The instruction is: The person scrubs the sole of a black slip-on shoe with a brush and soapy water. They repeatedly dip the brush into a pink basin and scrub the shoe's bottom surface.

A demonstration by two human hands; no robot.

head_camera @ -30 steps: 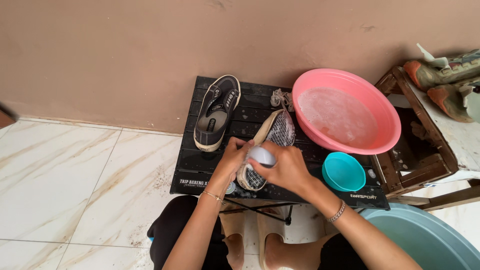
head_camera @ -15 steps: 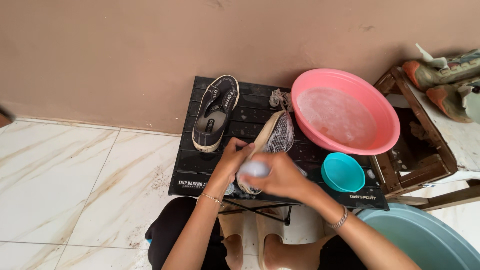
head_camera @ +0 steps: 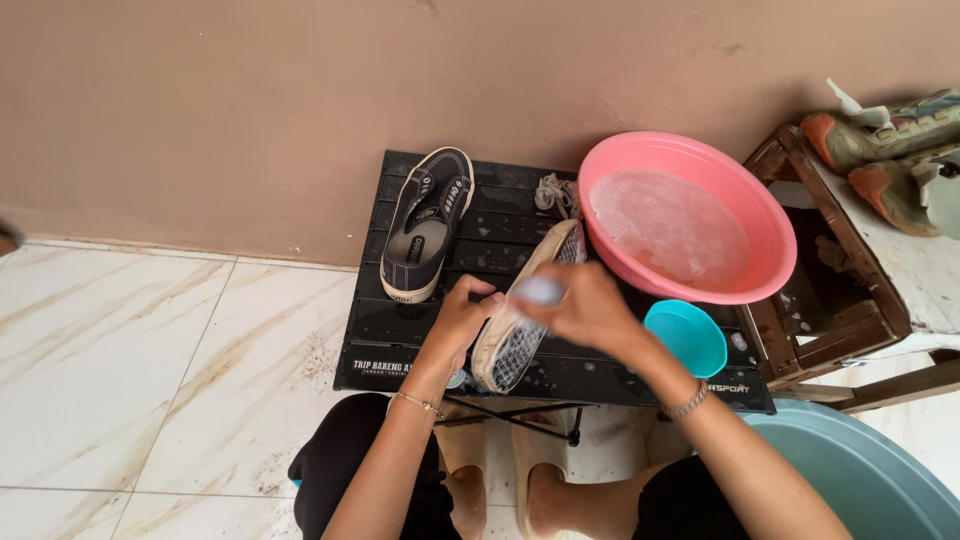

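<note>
Room: plain brown wall (head_camera: pixel 250 110) fills the upper half of the frame; white marble-look floor tiles (head_camera: pixel 130 380) take the lower left. Big blue-grey tub (head_camera: pixel 870 470) cut off at the lower right corner. Low black slatted tabletop (head_camera: pixel 400 330) sits centre frame against the wall, wet and sudsy. Wooden crate (head_camera: pixel 830 320) at right, with a white board on top carrying worn orange-grey shoes (head_camera: pixel 880 140) in the upper right.

On the tabletop: pink basin (head_camera: pixel 760 215) of soapy water at the upper right of it, rim overhanging toward the crate. Dark sneaker (head_camera: pixel 428 222) lies upright at the upper left of the tabletop, apart from the hands. Small teal bowl (head_camera: pixel 690 335) just below the basin. Bundle of laces (head_camera: pixel 556 192) near the wall, between sneaker and basin.

Held shoe (head_camera: pixel 515 335): centre frame, turned sole-up, patterned sole facing the camera. Long axis runs diagonally from lower left to upper right; lower end rests near the front edge of the tabletop, upper end points at the basin. Which end is the toe: cannot tell.

Left hand (head_camera: pixel 462 318): fingers curled against the shoe's left side, gripping it. Right hand (head_camera: pixel 585 305): fingers closed around a pale blurred brush-like object (head_camera: pixel 540 291), pressed on the sole.

Sandalled feet (head_camera: pixel 500 470) under the front edge of the tabletop.
</note>
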